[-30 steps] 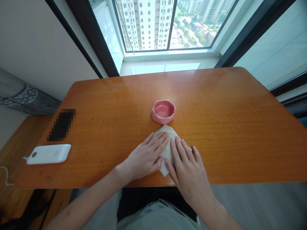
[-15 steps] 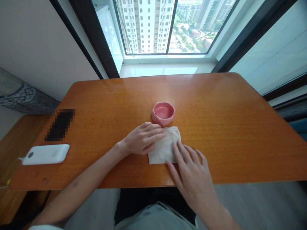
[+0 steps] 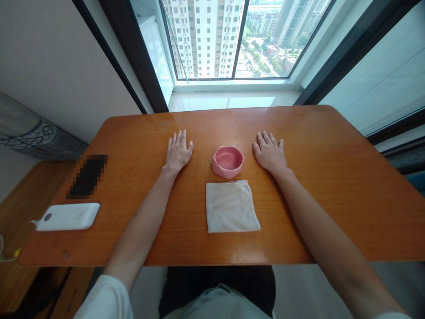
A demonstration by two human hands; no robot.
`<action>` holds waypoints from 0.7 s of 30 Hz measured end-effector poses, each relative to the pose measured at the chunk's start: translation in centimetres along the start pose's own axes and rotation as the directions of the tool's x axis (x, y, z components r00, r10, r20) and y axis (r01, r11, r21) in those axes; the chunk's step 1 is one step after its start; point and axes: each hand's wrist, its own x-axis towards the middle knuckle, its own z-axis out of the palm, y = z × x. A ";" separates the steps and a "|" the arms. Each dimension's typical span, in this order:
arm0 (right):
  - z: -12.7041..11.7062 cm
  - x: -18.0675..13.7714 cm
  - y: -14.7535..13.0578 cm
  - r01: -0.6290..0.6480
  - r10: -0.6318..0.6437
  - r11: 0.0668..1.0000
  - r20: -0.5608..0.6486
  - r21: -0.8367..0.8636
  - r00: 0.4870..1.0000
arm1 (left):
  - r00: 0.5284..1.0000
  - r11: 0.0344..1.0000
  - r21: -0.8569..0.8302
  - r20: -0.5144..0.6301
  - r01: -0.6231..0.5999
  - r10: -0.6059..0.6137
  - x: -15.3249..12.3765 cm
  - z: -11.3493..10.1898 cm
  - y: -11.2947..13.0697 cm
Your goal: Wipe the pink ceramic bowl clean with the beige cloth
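Observation:
My left hand point(image 3: 179, 151) lies flat on the wooden table, left of a pink faceted bowl point(image 3: 228, 162), with its fingers stretched toward the window. On the bowl's other side my right hand point(image 3: 270, 153) also rests palm down, fingers slightly spread. Neither hand holds anything or touches the bowl, whose inside shows no contents. Just on the near side of the bowl, a folded off-white cloth point(image 3: 231, 207) lies flat, roughly square, between my two forearms.
The brown table point(image 3: 332, 199) has rounded far corners. At its left side lie a white oblong device point(image 3: 68, 216) with a cable end and a dark pixelated patch point(image 3: 86, 176). Behind the table is a window point(image 3: 232, 40) over tall buildings. A patterned cushion-like thing point(image 3: 40, 130) leans at the left wall.
Both hands have left the cloth and moved forward and apart, now flat on either side of the bowl. The cloth stays in place, fully uncovered. The view has shifted slightly.

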 end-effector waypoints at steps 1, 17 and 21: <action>0.2 -0.1 0.1 0.005 -0.005 1.000 0.000 -0.002 1.000 | 1.000 1.000 0.008 0.000 -0.010 0.010 -0.2 0.0 -0.1; -0.2 -0.4 0.3 -0.001 0.002 0.999 -0.025 0.037 1.000 | 0.999 0.999 0.023 -0.033 -0.040 0.041 -0.1 0.4 -0.8; -1.8 -1.9 -1.1 0.134 -0.095 0.977 -0.224 0.167 0.970 | 0.999 0.999 0.024 -0.027 -0.043 0.043 -0.1 0.3 -0.7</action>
